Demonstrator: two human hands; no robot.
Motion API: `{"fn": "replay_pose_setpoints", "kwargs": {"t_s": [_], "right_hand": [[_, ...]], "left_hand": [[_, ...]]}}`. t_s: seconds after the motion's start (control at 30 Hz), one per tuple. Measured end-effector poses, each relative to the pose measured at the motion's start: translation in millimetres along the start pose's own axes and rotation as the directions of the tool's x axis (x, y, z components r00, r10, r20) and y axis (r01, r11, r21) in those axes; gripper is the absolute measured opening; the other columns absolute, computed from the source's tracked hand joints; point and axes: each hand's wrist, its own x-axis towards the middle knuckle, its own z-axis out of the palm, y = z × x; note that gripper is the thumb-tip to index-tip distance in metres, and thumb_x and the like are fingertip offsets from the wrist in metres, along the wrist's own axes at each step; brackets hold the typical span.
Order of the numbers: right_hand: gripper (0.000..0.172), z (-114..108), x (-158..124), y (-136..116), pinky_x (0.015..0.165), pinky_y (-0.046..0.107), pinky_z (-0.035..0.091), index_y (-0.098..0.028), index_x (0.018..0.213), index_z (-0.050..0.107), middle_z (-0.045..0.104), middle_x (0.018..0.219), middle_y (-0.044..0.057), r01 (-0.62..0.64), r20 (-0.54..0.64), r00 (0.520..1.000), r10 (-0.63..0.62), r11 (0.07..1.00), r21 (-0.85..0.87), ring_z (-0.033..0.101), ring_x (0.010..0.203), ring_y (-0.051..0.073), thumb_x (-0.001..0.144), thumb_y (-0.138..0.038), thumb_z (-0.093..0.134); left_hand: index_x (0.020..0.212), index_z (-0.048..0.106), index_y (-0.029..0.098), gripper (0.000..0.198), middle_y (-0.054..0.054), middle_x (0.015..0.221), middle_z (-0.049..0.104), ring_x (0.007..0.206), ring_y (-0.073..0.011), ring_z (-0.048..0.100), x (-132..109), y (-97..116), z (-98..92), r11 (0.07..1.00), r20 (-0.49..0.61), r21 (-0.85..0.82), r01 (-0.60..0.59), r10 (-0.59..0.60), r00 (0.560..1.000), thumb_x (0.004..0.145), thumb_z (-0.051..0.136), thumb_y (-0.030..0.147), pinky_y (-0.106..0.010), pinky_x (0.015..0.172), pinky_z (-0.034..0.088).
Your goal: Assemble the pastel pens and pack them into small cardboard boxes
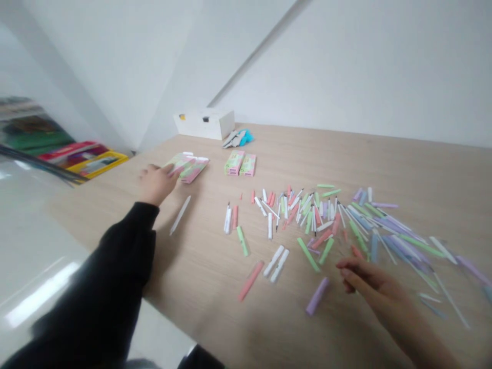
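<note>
My left hand [157,183] reaches to the flat pink-and-green cartons [192,166] at the table's left, its fingers spread over their near edge. A white pen [180,215] lies just right of my left forearm. On the right, my right hand [359,279] is closed in a pinch beside the pile of pen parts [307,210]; what its fingers hold, if anything, is too blurred to tell. A purple pen barrel [317,295] lies left of it. Nearer the middle are two white caps [277,264], a red barrel [251,280] and a green one [242,241].
Two small pink-and-green boxes [240,163] stand near the back, before a grey and blue crumpled item [238,138] and a white box [205,124]. Long coloured barrels and refills [407,241] spread rightward. A yellow tray [98,163] is beyond the table's left edge.
</note>
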Motion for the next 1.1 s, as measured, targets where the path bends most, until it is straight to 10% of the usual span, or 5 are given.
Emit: {"fn": "replay_pose_setpoints", "kwargs": {"t_s": [0.3,0.5,0.77,1.1], "right_hand": [[0.029,-9.3,6.5,13.7,0.06,0.035,0.062,-0.027,0.075,0.08,0.072,0.065,0.004,-0.095,-0.019,0.995,0.095,0.995,-0.012,0.069,0.059,0.024,0.057,-0.049,0.081],[0.029,-7.9,5.6,13.8,0.06,0.036,0.063,-0.028,0.076,0.081,0.069,0.059,0.004,-0.08,-0.008,0.997,0.08,0.995,-0.051,0.068,0.057,0.025,0.061,-0.052,0.079],[0.027,-4.3,-0.3,2.4,0.057,0.032,0.061,-0.028,0.073,0.08,0.069,0.055,0.003,-0.081,-0.042,0.996,0.081,0.997,-0.017,0.067,0.054,0.022,0.057,-0.05,0.078],[0.028,0.5,2.8,15.0,0.061,0.034,0.058,-0.023,0.083,0.075,0.069,0.064,0.002,0.035,0.061,0.998,-0.03,0.995,-0.088,0.066,0.056,0.02,0.07,-0.047,0.072]], "left_hand": [[0.145,0.054,0.007,0.068,-0.037,0.142,0.051,0.134,-0.052,0.046,51.9,37.1,32.1,0.992,-0.024,0.083,0.098,-0.097,0.995,0.097,0.043,0.054,-0.065,0.108,0.029],[0.159,0.028,0.004,0.076,-0.037,0.157,0.035,0.145,-0.0519,0.035,13.5,33.9,15.9,0.995,-0.152,0.08,0.066,-0.053,0.987,0.101,0.041,0.052,-0.072,0.111,0.028],[0.158,0.037,0.013,0.064,-0.023,0.165,0.037,0.151,-0.0429,0.033,-92.3,-10.8,45.2,0.989,0.224,0.137,-0.048,0.016,0.975,0.105,0.021,0.045,-0.068,0.114,0.034],[0.137,0.062,0.013,0.056,-0.026,0.145,0.057,0.128,-0.0492,0.055,-43.6,-16.5,46.2,0.993,0.187,0.12,0.019,-0.042,0.982,0.101,0.031,0.042,-0.07,0.104,0.04]]}}
